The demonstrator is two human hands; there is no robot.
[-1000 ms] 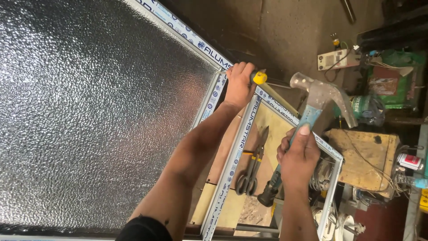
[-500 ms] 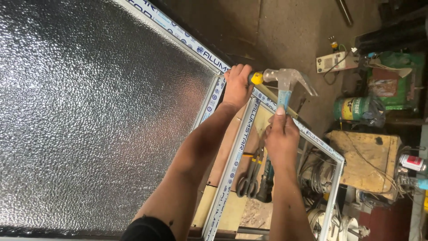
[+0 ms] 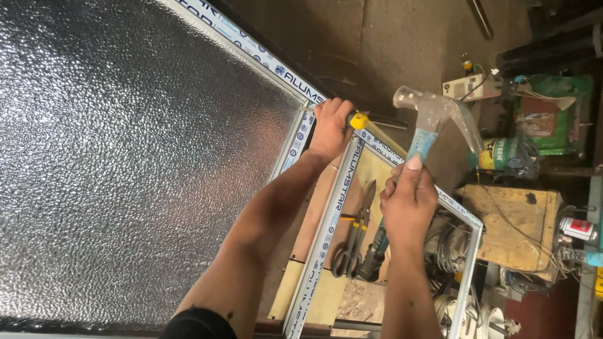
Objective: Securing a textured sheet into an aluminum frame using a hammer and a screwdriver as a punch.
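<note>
Nearest the camera, both forearms run up from 6 o'clock. R hand (image 3: 408, 201), just right of centre, is wrapped tight round the grip of a claw hammer (image 3: 433, 119); fingers curled shut on the handle, thumb laid along it. Hammer head is up at abt 1 o'clock from that hand, blurred, claw pointing right, face pointing left.

L hand (image 3: 331, 125), at 11 o'clock from the R hand, is fisted shut round a tool w/ a yellow handle (image 3: 359, 120); only the yellow end pokes out at 3 o'clock of the fist, w/ a pale shaft running down-right from it. Tip is hidden, can't tell what kind of tool. Fist sits right on the corner where the aluminium frame (image 3: 326, 220) bars meet.

Below the hands, betw the forearms at abt 6 o'clock, tin snips (image 3: 353, 235) lie on a wooden board (image 3: 314, 295), blades pointing up. Just right of them a dark power tool (image 3: 375, 254), partly under the R wrist.

Whole left half, 9 o'clock: big sheet of textured glass (image 3: 138, 157) held in the frame.

Farther out, 3 o'clock: wooden block (image 3: 509, 220) w/ wires across it, green tin (image 3: 502, 154) above it. At 1–2 o'clock a white box (image 3: 471, 88) w/ cables, on bare concrete floor (image 3: 389, 44)
</note>
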